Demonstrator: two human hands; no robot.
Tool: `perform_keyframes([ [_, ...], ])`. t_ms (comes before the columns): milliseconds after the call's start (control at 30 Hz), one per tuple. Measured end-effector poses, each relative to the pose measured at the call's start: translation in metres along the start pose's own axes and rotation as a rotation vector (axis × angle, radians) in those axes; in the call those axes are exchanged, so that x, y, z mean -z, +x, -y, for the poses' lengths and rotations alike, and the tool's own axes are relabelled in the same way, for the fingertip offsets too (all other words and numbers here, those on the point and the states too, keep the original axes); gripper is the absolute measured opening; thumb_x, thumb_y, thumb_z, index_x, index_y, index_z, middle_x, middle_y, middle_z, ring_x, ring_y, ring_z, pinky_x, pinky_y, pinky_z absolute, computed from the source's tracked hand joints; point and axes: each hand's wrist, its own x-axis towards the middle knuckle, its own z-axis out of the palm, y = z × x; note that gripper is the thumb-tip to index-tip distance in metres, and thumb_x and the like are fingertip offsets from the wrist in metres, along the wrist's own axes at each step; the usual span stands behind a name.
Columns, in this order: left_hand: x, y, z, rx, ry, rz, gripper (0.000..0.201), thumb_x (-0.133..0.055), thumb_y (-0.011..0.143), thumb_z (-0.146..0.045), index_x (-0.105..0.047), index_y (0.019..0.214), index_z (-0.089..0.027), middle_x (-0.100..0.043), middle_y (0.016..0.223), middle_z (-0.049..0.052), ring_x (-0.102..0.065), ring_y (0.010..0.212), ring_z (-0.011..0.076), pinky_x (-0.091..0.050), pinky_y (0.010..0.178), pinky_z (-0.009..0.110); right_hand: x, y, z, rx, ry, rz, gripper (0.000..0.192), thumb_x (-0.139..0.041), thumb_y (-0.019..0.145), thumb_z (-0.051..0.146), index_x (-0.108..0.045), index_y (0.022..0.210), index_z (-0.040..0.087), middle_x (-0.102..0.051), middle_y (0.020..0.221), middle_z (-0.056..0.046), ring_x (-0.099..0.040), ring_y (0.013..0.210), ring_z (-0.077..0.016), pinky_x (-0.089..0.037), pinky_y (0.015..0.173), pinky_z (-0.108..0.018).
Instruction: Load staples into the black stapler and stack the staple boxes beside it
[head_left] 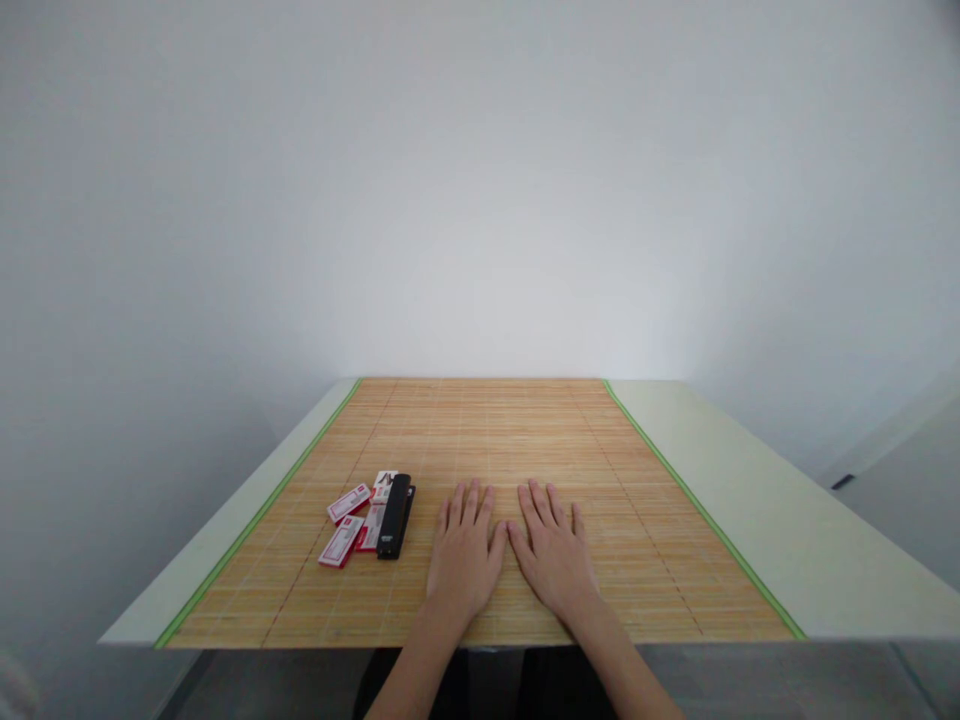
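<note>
My left hand (466, 545) lies flat, palm down, on the bamboo mat (487, 425), its fingers pointing away from me. Beside it, my right hand (551, 545) rests the same way, and the two thumbs nearly meet or touch. Neither hand holds anything. Left of my left hand is a black stapler (394, 517). Next to the stapler, partly under it, lies a white and red package (370, 527). Two small red and white boxes, one farther back (349, 503) and one nearer me (341, 542), look like staple boxes.
The mat has green edging and covers the middle of a white table (712, 470). White walls (495, 200) stand behind the table and at both sides. The table's front edge runs under my forearms, with grey floor (712, 685) below.
</note>
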Motion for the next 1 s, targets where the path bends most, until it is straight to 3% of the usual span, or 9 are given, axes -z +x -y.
perform_keyframes([
  [1000,0.0017,-0.0015,0.0016,-0.001,-0.027,0.018,0.057,-0.033,0.106,-0.047,-0.037,0.16,-0.03,-0.034,0.167,0.004,-0.02,0.158,0.0327,-0.021,0.126,0.062,0.0018,0.0011,-0.0031,-0.017,0.034,0.018,0.064,-0.03,0.105,0.057,-0.026,0.164,0.033,-0.019,0.171,0.003,-0.013,0.159,-0.0261,-0.003,0.127,-0.053],
])
